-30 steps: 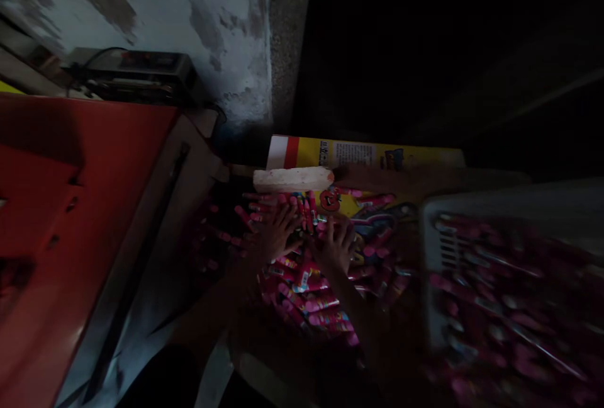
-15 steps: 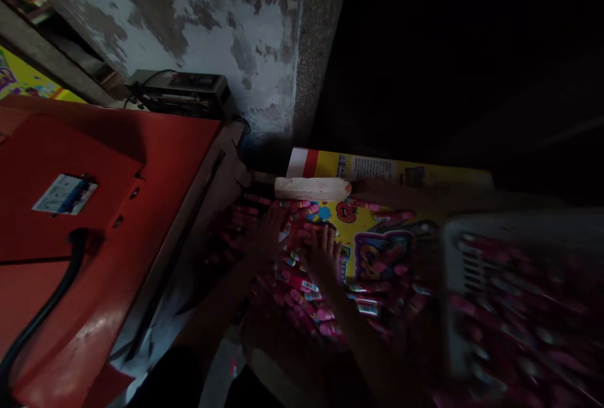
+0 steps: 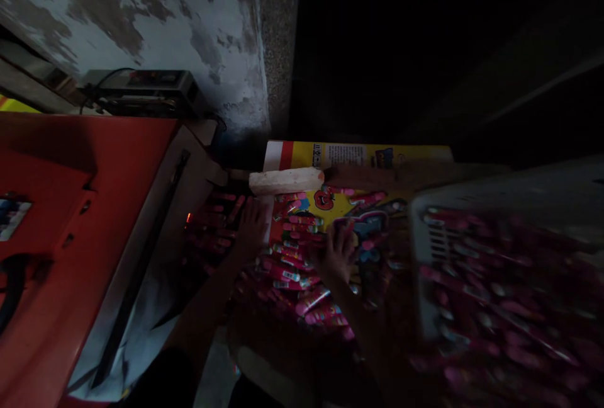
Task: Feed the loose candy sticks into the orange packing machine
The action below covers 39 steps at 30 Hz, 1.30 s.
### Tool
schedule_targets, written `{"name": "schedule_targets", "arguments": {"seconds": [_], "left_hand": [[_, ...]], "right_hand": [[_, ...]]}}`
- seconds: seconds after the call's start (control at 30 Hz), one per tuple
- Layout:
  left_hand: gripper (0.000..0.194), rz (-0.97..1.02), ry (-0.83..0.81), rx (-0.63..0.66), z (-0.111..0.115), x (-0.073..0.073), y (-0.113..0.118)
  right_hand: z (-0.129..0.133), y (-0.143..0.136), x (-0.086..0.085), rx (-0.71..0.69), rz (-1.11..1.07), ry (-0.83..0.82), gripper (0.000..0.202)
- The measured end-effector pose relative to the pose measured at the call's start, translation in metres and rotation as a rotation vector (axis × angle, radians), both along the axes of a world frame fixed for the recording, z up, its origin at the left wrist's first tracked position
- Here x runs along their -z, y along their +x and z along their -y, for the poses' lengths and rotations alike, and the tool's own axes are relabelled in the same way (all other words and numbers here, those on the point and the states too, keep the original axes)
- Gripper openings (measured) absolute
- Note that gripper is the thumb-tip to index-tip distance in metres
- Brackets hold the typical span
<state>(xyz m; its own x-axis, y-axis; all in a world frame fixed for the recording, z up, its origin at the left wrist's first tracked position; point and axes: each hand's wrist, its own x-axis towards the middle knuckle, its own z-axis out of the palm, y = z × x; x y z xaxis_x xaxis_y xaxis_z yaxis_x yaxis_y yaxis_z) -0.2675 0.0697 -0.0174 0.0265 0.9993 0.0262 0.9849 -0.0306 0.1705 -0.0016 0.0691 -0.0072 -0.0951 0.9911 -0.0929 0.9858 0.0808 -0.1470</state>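
Many pink wrapped tubes lie spread over a yellow printed sheet in dim light. Over the left part of the spread, my left hand rests with its fingers apart, just below a pale wooden block. Further right, my right hand is spread over the tubes and the sheet's printed logo. No tube can be made out in either hand.
A grey plastic crate full of similar pink tubes stands at the right. At the left is a red machine, with a dark metal device behind it. A patchy wall rises behind.
The view has shifted to the right. My right hand has moved right, away from my left hand, uncovering a row of tubes between them. More fingers of both hands show spread.
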Motion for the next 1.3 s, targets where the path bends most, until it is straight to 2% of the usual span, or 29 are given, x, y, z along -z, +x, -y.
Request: {"name": "schedule_targets", "arguments": {"seconds": [0.1, 0.17, 0.23, 0.33, 0.4, 0.5, 0.6, 0.67, 0.7, 0.77, 0.83, 0.97, 1.07, 1.1, 1.17, 1.23, 1.3], "left_hand": [[0.057, -0.047, 0.018, -0.053, 0.011, -0.013, -0.029], [0.059, -0.027, 0.062, -0.073, 0.021, -0.021, -0.037], [0.064, 0.032, 0.102, -0.017, 0.034, -0.025, -0.03], [0.077, 0.099, 0.06, 0.121, 0.055, -0.022, 0.0], [0.078, 0.105, -0.022, 0.171, 0.065, -0.017, 0.021], [0.074, 0.112, -0.094, 0.211, 0.064, -0.012, 0.033], [0.074, 0.132, -0.088, 0.284, 0.048, -0.009, 0.022], [0.074, 0.125, -0.081, 0.296, 0.037, -0.006, 0.008], [0.073, 0.116, -0.085, 0.304, 0.034, -0.004, 0.001], [0.069, 0.094, -0.1, 0.324, 0.033, -0.002, -0.012], [0.064, 0.068, -0.116, 0.31, 0.04, -0.003, -0.022], [0.063, -0.001, -0.138, 0.111, 0.059, -0.012, -0.038], [0.062, -0.015, -0.106, -0.034, 0.067, -0.024, -0.041], [0.062, 0.0, -0.086, -0.022, 0.07, -0.028, -0.038], [0.066, 0.054, -0.053, 0.115, 0.075, -0.034, -0.026], [0.077, 0.109, -0.038, 0.284, 0.082, -0.035, -0.004], [0.088, 0.132, -0.038, 0.353, 0.088, -0.031, 0.02]], "right_hand": [[0.003, -0.049, 0.002, -0.034, -0.057, 0.008, 0.071], [0.001, -0.078, 0.004, -0.057, -0.096, 0.035, 0.067], [-0.004, -0.102, 0.004, -0.109, -0.126, 0.047, 0.066], [-0.006, -0.115, 0.0, -0.204, -0.143, 0.026, 0.063], [0.002, -0.101, -0.005, -0.221, -0.139, 0.01, 0.061], [0.038, -0.05, -0.014, -0.28, -0.153, -0.018, 0.07], [0.089, 0.004, -0.018, -0.496, -0.179, -0.055, 0.091], [0.116, 0.019, -0.017, -0.611, -0.164, -0.073, 0.091], [0.125, 0.019, -0.016, -0.628, -0.143, -0.079, 0.087], [0.129, 0.002, -0.012, -0.587, -0.087, -0.085, 0.076], [0.119, -0.03, -0.009, -0.501, -0.043, -0.079, 0.07], [0.091, -0.099, -0.007, -0.351, -0.027, -0.091, 0.075], [0.088, -0.115, -0.014, -0.33, -0.075, -0.121, 0.08], [0.091, -0.11, -0.017, -0.339, -0.085, -0.117, 0.08], [0.101, -0.08, -0.023, -0.352, -0.073, -0.082, 0.083], [0.113, -0.034, -0.028, -0.327, -0.016, -0.042, 0.087], [0.122, 0.017, -0.029, -0.275, 0.055, -0.053, 0.089]]}}
